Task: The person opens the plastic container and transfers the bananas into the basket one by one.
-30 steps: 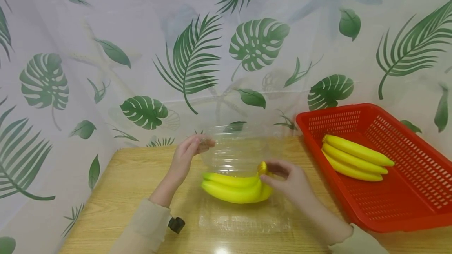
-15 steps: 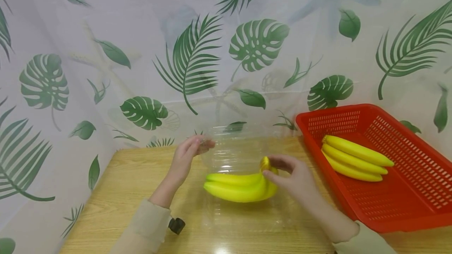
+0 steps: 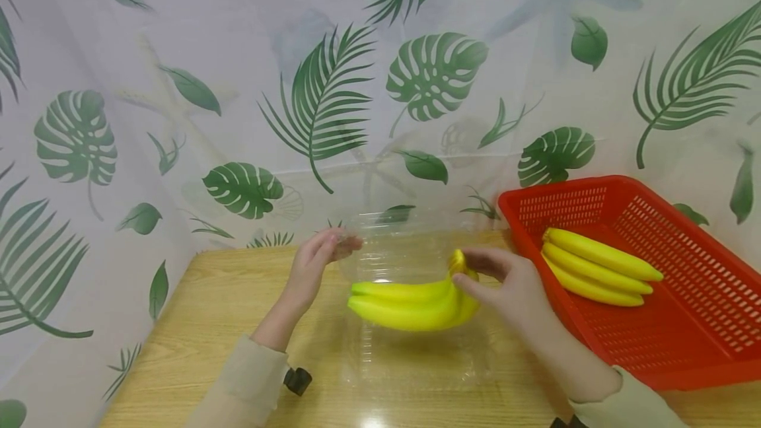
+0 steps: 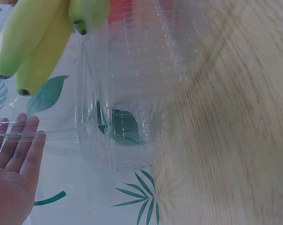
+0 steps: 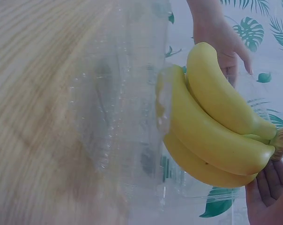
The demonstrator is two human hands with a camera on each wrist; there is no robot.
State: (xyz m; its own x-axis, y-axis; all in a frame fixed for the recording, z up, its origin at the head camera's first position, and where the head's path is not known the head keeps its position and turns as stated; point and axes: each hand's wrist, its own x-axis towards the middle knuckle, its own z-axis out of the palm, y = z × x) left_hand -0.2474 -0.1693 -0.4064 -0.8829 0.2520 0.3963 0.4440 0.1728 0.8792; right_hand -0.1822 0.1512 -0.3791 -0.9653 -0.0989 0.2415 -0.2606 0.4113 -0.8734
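My right hand [image 3: 511,289] pinches the stem end of a yellow bunch of bananas [image 3: 410,309], whose greenish tips point left. It holds the bunch above the base [image 3: 416,370] of a clear plastic clamshell container, seemingly off the bottom. The container's raised lid [image 3: 404,253] stands behind the bunch. At the lid's left side is my left hand [image 3: 315,259], touching its edge. In the left wrist view the fingers [image 4: 26,150] lie fairly straight against the clear plastic. The right wrist view shows the bananas [image 5: 216,126] close up, with the right hand at their stem.
To the right stands a red perforated basket [image 3: 684,342] with another bunch of bananas [image 3: 600,269] inside. The wooden table [image 3: 226,296] meets a leaf-patterned cloth [image 3: 333,104] at the back.
The right hand has lifted the banana bunch and carried it slightly right, from low over the container base to higher up. My left hand has stayed at the lid.
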